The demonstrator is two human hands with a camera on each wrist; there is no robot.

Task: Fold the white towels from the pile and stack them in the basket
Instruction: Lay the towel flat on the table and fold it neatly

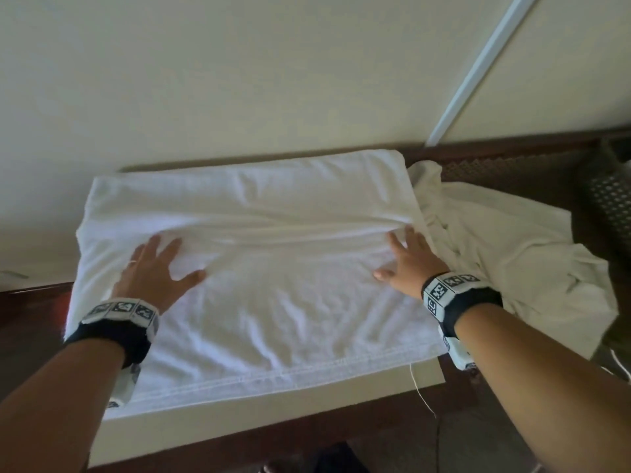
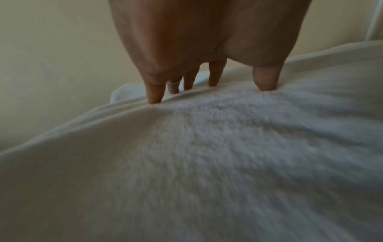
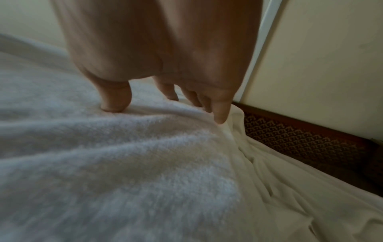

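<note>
A white towel (image 1: 259, 254) lies spread flat on a pale board, its hemmed edge nearest me. My left hand (image 1: 158, 268) presses flat on its left part with fingers straight and spread, and a long ridge of cloth runs across just beyond the fingertips. My right hand (image 1: 408, 257) presses flat near the towel's right edge, fingers straight. The left wrist view shows the left hand (image 2: 207, 88) with fingertips (image 2: 154, 98) sunk into the towel (image 2: 207, 155). The right wrist view has the right hand (image 3: 165, 104) doing the same on the towel (image 3: 103, 155). A dark woven basket (image 1: 611, 203) shows partly at the far right.
A crumpled white cloth (image 1: 512, 254), also seen as the cloth (image 3: 300, 196) in the right wrist view, lies to the right of the towel on a dark wooden surface (image 1: 512, 172). A cream wall (image 1: 239, 80) rises directly behind. A loose thread (image 1: 421, 394) hangs off the board's near right corner.
</note>
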